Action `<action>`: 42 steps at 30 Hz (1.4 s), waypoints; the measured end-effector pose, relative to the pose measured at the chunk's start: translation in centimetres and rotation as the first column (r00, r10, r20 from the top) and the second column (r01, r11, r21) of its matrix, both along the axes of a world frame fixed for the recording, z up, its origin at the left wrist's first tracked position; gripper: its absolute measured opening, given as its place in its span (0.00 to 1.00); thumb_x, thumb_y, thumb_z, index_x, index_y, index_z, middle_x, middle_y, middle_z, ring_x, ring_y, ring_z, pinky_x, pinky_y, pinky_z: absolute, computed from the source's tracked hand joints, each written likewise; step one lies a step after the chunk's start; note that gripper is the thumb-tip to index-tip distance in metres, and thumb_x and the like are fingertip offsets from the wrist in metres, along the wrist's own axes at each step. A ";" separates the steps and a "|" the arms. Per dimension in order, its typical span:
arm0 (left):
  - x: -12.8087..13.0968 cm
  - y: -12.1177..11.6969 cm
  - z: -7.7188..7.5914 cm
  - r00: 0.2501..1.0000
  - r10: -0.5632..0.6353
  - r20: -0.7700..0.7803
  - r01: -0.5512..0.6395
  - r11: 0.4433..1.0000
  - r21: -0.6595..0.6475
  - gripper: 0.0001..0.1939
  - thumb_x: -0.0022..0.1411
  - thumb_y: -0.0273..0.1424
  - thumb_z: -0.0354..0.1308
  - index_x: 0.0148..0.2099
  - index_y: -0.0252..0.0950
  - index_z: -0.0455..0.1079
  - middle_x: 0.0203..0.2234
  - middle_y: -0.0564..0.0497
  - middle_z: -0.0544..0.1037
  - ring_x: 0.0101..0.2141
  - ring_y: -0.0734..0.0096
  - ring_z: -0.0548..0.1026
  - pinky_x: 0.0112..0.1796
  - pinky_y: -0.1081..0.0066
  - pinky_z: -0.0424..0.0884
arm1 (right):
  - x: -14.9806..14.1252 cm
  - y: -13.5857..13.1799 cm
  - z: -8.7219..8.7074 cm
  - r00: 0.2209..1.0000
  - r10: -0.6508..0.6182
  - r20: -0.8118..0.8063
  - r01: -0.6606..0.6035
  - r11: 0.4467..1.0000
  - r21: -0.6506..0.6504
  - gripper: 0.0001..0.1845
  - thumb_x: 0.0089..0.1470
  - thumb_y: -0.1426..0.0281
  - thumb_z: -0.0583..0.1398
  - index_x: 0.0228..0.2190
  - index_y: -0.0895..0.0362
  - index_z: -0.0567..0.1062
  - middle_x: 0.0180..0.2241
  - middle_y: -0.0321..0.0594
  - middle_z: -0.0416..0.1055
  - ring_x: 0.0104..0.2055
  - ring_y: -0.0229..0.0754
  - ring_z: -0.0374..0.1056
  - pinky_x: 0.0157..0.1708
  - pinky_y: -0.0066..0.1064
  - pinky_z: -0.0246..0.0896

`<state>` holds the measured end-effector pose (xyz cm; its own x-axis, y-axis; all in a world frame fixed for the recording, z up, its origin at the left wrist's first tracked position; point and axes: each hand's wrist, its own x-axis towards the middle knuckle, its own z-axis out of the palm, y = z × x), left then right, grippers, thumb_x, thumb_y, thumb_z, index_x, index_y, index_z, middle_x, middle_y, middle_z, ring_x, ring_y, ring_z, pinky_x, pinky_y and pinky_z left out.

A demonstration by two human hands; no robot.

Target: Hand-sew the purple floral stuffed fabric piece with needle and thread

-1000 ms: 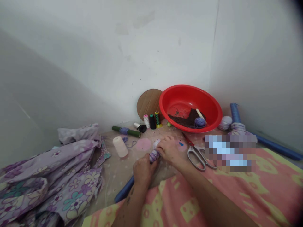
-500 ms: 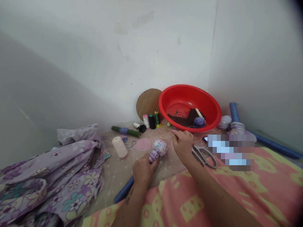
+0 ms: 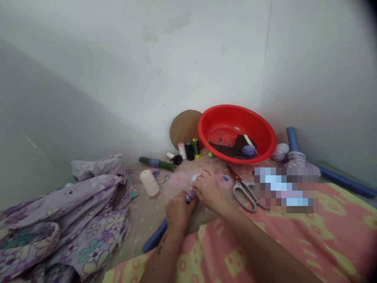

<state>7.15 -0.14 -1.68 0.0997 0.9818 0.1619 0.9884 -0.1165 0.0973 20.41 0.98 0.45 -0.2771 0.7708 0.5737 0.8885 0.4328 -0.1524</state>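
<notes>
Purple-and-white bundle (image 3: 191, 195) rests between two hands

We see the bundle low in the middle of the view, wound in ridges, with a blue rod (image 3: 154, 238) reaching out below it toward seven or eight o'clock. Our left hand (image 3: 177, 212) is clenched around the lower end of the bundle, its thumb laid along the near side. Our right hand (image 3: 207, 190) lies against the upper part, fingers bent over it; they touch it, but the thumb is hidden – we cannot tell whether they grip.

Taking the bundle as the centre of our clock, we find a white cone of thread (image 3: 149, 183) tilted between nine and ten o'clock, and just past it, at ten, a green tube (image 3: 167, 166) banded with purple yarn (image 3: 154, 163). At twelve stand three thread spools (image 3: 189, 151) in a row, a cardboard disc (image 3: 184, 129) leaning on the wall (image 3: 141, 86) behind them. A red basin (image 3: 224, 114) tips toward us between one and two o'clock; in it we see dark crumbly matter (image 3: 232, 149) and a purple yarn ball (image 3: 249, 152). At three lie the scissors (image 3: 246, 198) – blades apart from the right hand, pointing away from us. Floral cloth (image 3: 91, 228) spreads in folds toward eight o'clock, and a pink-and-yellow blanket (image 3: 265, 247) covers the area from four to six.
</notes>
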 end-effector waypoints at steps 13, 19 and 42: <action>0.2 -0.1 0.2 0.999 0.019 0.028 -0.018 0.999 -0.045 0.25 0.52 0.50 0.40 0.43 0.40 0.65 0.30 0.47 0.73 0.32 0.65 0.70 0.31 0.72 0.59 | 3.9 -0.1 0.2 0.753 -0.423 -0.504 0.556 0.819 0.144 0.10 0.49 0.69 0.51 0.27 0.56 0.72 0.23 0.38 0.66 0.30 0.41 0.53 0.35 0.34 0.41; 0.2 -0.1 0.1 1.000 0.020 0.017 -0.019 0.999 -0.033 0.25 0.53 0.50 0.38 0.42 0.40 0.65 0.29 0.47 0.73 0.31 0.66 0.70 0.30 0.72 0.58 | 1.9 -1.0 0.9 0.968 -0.133 -0.211 0.158 0.982 0.107 0.09 0.48 0.69 0.53 0.29 0.51 0.73 0.26 0.36 0.68 0.34 0.40 0.55 0.41 0.35 0.40; 0.3 -0.4 0.6 1.000 0.018 0.021 -0.017 0.999 -0.037 0.26 0.53 0.50 0.38 0.42 0.39 0.65 0.29 0.47 0.73 0.31 0.65 0.70 0.30 0.71 0.58 | 2.1 -1.0 0.8 0.877 -0.296 -0.379 0.382 0.908 0.174 0.10 0.49 0.69 0.51 0.20 0.55 0.69 0.23 0.36 0.64 0.33 0.41 0.52 0.39 0.34 0.42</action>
<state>7.47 -0.50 -1.12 0.0797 0.9886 0.1278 0.9879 -0.0954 0.1224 22.54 -0.07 1.22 0.2189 0.6111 0.7607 0.8998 0.1752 -0.3996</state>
